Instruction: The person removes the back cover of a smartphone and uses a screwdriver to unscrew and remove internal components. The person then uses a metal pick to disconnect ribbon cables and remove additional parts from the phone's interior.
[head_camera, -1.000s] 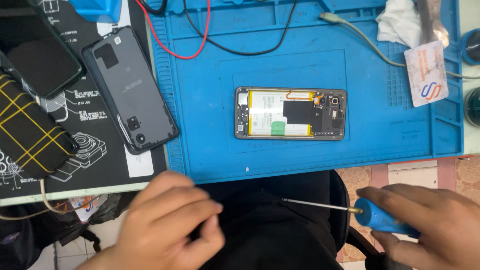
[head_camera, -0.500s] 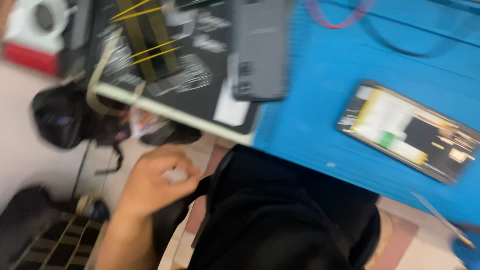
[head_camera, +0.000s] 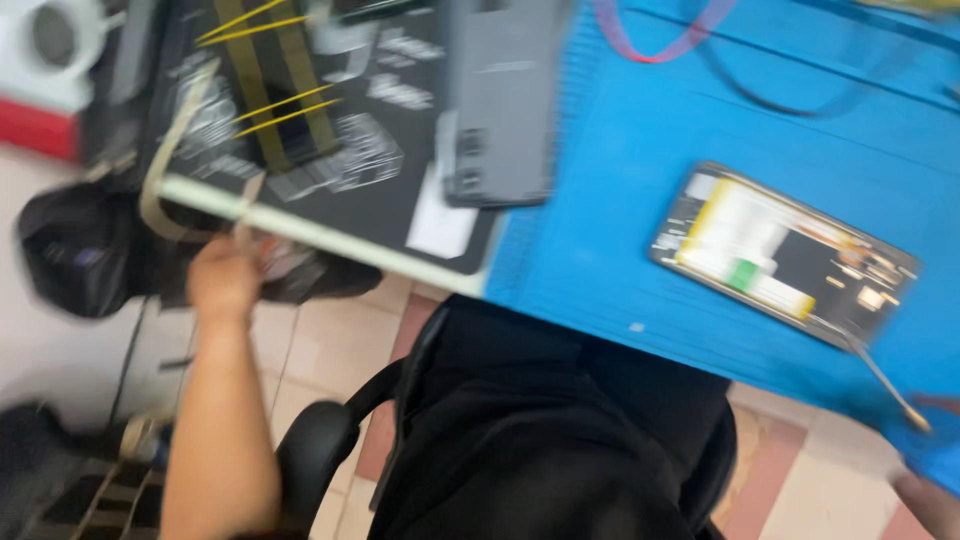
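The view is blurred and tilted. My left hand (head_camera: 225, 280) reaches down to the left, just under the table's front edge, against a dark cluttered bundle (head_camera: 310, 275); its fingers are hidden. Only a sliver of my right hand (head_camera: 928, 498) shows at the bottom right corner. It holds a blue-handled screwdriver (head_camera: 882, 380), and the thin metal shaft points up-left to the lower right corner of an opened phone (head_camera: 785, 255). The phone lies with its insides showing on the blue work mat (head_camera: 620, 200). A grey phone back cover (head_camera: 500, 100) lies at the mat's left edge.
A black printed mat (head_camera: 380, 150) covers the table's left part, with a dark yellow-striped item (head_camera: 270, 90) on it. A black bag (head_camera: 75, 250) hangs left of the table, below a white fan (head_camera: 50, 40). A chair armrest (head_camera: 320, 440) sits beside my lap. Red cable (head_camera: 660, 45) crosses the mat's top.
My head has turned down and left. My left hand has left my lap and reached under the table edge at the left. The right hand with the screwdriver has slid to the frame's corner.
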